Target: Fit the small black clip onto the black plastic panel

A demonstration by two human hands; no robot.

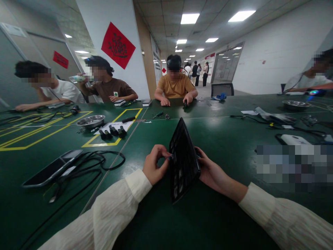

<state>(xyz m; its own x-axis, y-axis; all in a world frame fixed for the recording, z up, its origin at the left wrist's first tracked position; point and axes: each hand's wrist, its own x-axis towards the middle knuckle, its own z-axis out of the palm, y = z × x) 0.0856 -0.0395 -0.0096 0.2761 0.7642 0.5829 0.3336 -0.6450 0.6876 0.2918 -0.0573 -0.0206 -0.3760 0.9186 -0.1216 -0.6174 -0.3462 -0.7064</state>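
The left hand (155,165) is curled, its thumb and forefinger brought close together against the near-left face of a dark panel (183,163); whether something small is pinched there cannot be told. By the right hand (212,173) the panel is gripped at its right edge, with most of the fingers hidden behind it. The panel is held steeply tilted between both hands, above the near part of the green counter (234,146).

The handling is judged to be under way: the panel has been taken up, but has not yet been laid down or let go. Whether anything on it has been altered cannot be made out from its dark, reflective face.

To the left, a flat handheld device (52,170) and a black cable (88,162) are laid out, the cable being run near the left sleeve. Farther off, black cylindrical parts (113,131) are stood on a paper sheet beside a metal bowl (91,127). To the right, a white device (295,140) is seen. The panel is touched by neither parts nor cable; only the view beyond is blocked by its tilt.
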